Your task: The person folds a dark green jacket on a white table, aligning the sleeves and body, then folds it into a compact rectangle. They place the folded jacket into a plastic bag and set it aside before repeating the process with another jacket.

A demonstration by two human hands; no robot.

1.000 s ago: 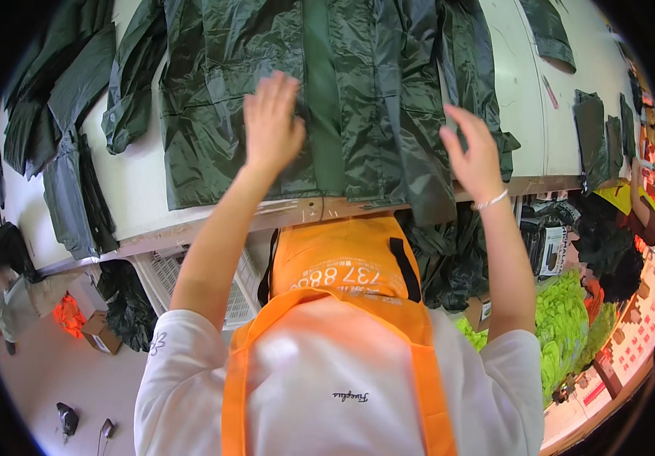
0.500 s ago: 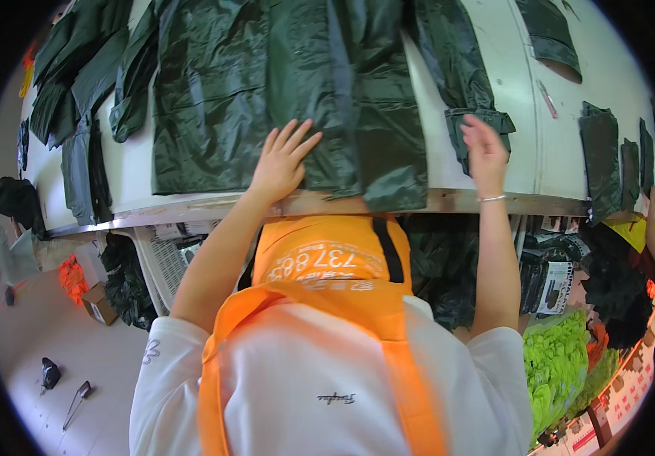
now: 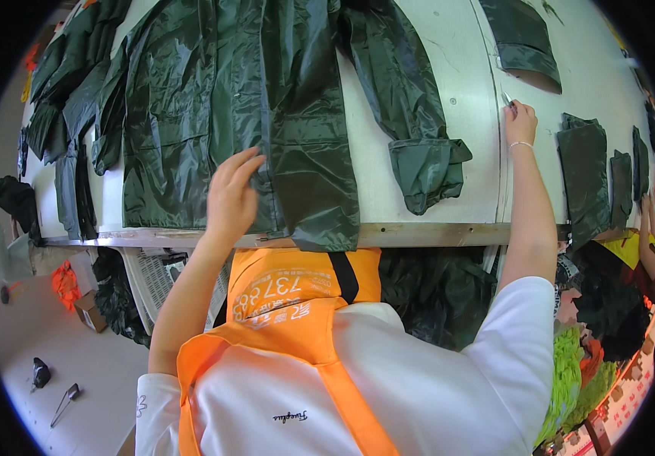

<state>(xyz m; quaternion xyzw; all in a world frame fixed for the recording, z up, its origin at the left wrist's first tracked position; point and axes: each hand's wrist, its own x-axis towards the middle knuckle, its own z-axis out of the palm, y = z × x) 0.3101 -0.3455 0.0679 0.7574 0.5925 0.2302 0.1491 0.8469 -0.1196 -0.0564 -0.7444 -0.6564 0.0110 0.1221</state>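
A dark green, shiny jacket (image 3: pixel 168 152) lies spread on the white table, its lower hem hanging slightly over the front edge. Over its middle front is my left hand (image 3: pixel 232 196), fingers loosely bent and apart, with nothing in them; whether it touches the cloth I cannot tell. To the right, beyond the jacket's sleeve (image 3: pixel 403 83) with its wide cuff, my right hand (image 3: pixel 521 123) reaches onto the table. Its fingers are closed on a slim pen-like tool (image 3: pixel 507 99), whose tip pokes out; the rest is hidden by the hand.
Dark green garments (image 3: pixel 76 99) are heaped at the table's left. Cut pieces (image 3: pixel 582 175) lie at the right, and another panel (image 3: pixel 525 45) lies farther back. Dark cloth (image 3: pixel 441 296) fills the space below the table. A co-worker's arm (image 3: pixel 649 220) shows at the far right.
My right hand has moved from beside the cuff to the right and taken hold of the slim tool on the table. My left hand has lifted from its flat spread, fingers now bent.
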